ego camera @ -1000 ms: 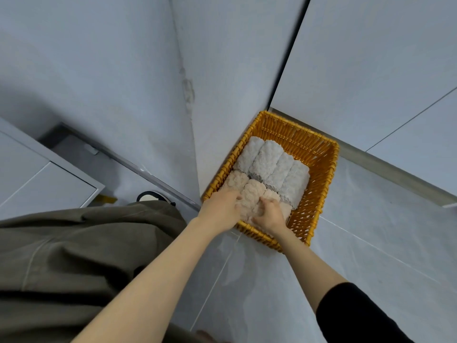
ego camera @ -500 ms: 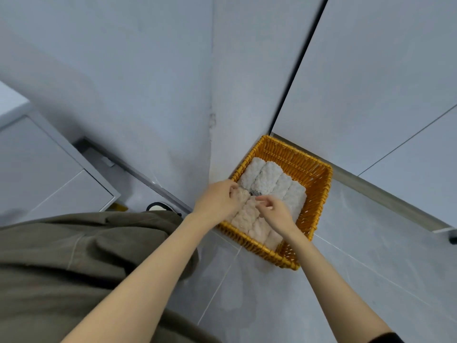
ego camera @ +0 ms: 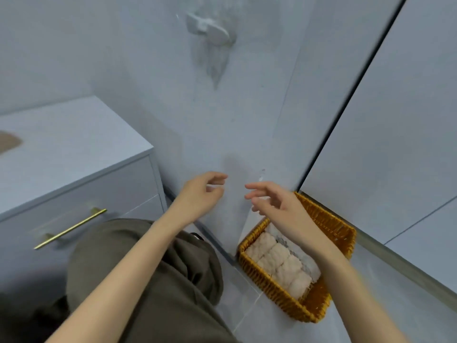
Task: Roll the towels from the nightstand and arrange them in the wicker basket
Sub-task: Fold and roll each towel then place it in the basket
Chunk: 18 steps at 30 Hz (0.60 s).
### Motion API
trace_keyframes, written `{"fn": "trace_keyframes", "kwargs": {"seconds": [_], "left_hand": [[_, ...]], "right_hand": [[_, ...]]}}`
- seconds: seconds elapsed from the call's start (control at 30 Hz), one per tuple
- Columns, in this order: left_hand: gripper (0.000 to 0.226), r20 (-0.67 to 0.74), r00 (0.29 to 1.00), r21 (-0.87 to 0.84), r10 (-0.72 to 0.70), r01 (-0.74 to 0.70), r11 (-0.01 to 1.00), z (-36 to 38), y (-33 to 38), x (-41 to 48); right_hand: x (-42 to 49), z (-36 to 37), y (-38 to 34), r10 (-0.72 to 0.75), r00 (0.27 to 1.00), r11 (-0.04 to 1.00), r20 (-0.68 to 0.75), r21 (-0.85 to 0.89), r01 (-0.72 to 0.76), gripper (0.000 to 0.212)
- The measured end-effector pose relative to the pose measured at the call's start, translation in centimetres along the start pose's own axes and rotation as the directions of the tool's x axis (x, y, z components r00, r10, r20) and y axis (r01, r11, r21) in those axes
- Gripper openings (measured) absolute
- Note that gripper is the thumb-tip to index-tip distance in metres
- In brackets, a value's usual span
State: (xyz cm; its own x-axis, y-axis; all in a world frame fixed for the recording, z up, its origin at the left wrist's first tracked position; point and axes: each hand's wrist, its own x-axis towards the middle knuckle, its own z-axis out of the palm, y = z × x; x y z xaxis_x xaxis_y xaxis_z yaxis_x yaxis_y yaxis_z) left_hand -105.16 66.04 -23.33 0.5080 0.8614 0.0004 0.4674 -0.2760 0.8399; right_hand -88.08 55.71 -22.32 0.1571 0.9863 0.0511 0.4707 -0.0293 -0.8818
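- head view: the basket sits on the floor, tucked into the corner where the wall meets the cupboard door.
- inside the basket you have a row of rolled cream towels lying side by side along the wall nearest you, each touching the next.
- behind that row, toward the basket's far wall, paler grey-white towels show partly; your right forearm hides most of them, so their count cannot be told.
- your left hand is above and to the left of the basket, clear of it, in front of the wall; the fingers are loosely curled and apart, holding nothing.
- your right hand hangs over the basket's far left corner, not touching the rim or the towels; its fingers are spread and slightly bent, empty.
- the two hands are near each other with a gap between them.
- the nightstand stands well left of the basket, with a brass handle on its drawer front; a brownish patch at its top's left edge is too blurred to identify.
- your knee in olive fabric lies between the nightstand and the basket.
- a white fitting is on the wall high above the basket, blurred.
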Motion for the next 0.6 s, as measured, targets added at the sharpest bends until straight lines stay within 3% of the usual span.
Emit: {"fn": "trace_keyframes", "kwargs": {"seconds": [0.23,0.4,0.6], "left_hand": [[0.026,-0.298,0.954,-0.081,-0.029,0.005,0.997,-11.0,-0.4,-4.7],[0.029,-0.503,0.858,-0.065,-0.104,0.083,0.994,-18.6,-3.3,-9.2],[0.039,-0.669,0.709,-0.017,-0.223,0.285,0.958,-24.9,-9.7,-12.6]], "right_hand": [[4.1,5.0,-8.8,-0.172,0.98,0.985,0.099,0.042,0.169,0.025],[7.8,10.9,-13.6,-0.254,0.946,0.966,0.201,0.091,0.241,0.025],[11.5,19.2,-16.8,-0.286,0.898,0.958,0.336,0.077,0.276,0.023]]}}
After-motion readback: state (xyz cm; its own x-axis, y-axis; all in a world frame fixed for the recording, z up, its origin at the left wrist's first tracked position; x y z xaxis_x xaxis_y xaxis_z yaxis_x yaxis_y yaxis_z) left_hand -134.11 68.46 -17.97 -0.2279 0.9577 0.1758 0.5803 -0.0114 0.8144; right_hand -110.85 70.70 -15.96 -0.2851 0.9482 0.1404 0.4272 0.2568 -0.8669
